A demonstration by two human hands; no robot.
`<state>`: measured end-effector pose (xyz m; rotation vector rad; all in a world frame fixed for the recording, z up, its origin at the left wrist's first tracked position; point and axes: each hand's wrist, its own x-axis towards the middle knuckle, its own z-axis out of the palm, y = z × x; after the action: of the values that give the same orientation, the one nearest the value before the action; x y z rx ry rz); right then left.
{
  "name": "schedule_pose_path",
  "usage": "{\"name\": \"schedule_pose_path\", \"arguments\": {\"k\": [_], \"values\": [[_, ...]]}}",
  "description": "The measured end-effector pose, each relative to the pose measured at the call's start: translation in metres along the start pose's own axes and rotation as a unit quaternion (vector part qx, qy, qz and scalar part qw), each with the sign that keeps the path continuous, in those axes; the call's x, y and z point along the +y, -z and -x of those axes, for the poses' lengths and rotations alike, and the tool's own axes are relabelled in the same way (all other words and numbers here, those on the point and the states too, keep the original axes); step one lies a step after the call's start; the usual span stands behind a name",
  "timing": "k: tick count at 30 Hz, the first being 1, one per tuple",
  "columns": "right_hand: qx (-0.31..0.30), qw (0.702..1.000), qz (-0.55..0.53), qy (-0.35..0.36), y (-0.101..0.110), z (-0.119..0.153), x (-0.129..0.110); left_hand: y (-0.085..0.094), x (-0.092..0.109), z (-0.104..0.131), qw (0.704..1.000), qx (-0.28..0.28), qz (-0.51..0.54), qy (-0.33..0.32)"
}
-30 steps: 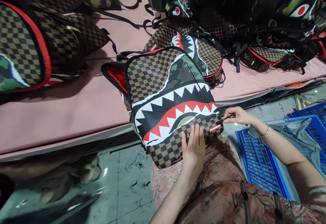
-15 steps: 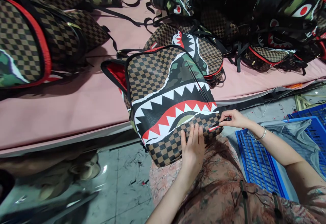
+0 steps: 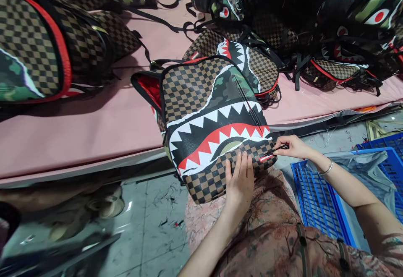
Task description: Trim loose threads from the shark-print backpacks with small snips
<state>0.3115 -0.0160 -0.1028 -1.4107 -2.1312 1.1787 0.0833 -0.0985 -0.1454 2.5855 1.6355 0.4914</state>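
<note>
Here's the backpack (image 3: 192, 88), overhanging the tabletop (image 3: 94, 138); left hand (image 3: 239, 184), fingers slightly spread, on its front; right hand (image 3: 294, 147) pinching a slim dark tool (image 3: 284, 146): a slip could scratch the label (image 3: 267, 158)!

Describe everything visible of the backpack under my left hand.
The backpack is checked brown and black, leathery, with a toothy print, camouflage patch and red-lined opening. It lies front up, overhanging the pink table. Your left hand rests on it; your right hand holds a dark tool at its red label.
</note>
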Motion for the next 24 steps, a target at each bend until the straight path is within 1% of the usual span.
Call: {"name": "schedule_pose_path", "arguments": {"k": [5, 8, 13, 16, 18, 20, 21, 23, 24], "values": [[-0.018, 1.0, 0.018, 0.005, -0.004, -0.002, -0.006, 0.0, 0.001, -0.001, 1.0, -0.006, 0.0, 0.004], [-0.014, 1.0, 0.007, 0.017, -0.011, -0.005, -0.005, -0.004, -0.001, 0.0, 1.0, 0.007, -0.004, 0.003], [0.037, 0.998, -0.047, 0.004, -0.022, -0.005, 0.003, -0.014, -0.006, 0.003, 0.998, 0.035, -0.043, -0.006], [0.053, 0.997, -0.055, 0.002, -0.027, -0.005, 0.005, -0.016, -0.009, 0.003, 0.997, 0.037, -0.062, -0.012], [0.067, 0.993, -0.097, 0.005, -0.03, -0.007, 0.005, -0.016, -0.013, 0.002, 0.997, 0.041, -0.066, -0.017], [0.105, 0.976, -0.192, -0.003, -0.031, -0.01, 0.006, -0.015, -0.018, 0.001, 0.996, 0.061, -0.059, -0.037], [0.13, 0.959, -0.251, -0.011, -0.031, -0.012, 0.006, -0.013, -0.022, 0.0, 0.994, 0.08, -0.05, -0.051], [0.179, 0.915, -0.359, -0.027, -0.031, -0.016, 0.009, -0.002, -0.032, -0.002, 0.99, 0.119, -0.02, -0.074], [0.201, 0.892, -0.405, -0.031, -0.031, -0.018, 0.012, 0.008, -0.039, -0.004, 0.987, 0.137, 0.002, -0.08]]}}
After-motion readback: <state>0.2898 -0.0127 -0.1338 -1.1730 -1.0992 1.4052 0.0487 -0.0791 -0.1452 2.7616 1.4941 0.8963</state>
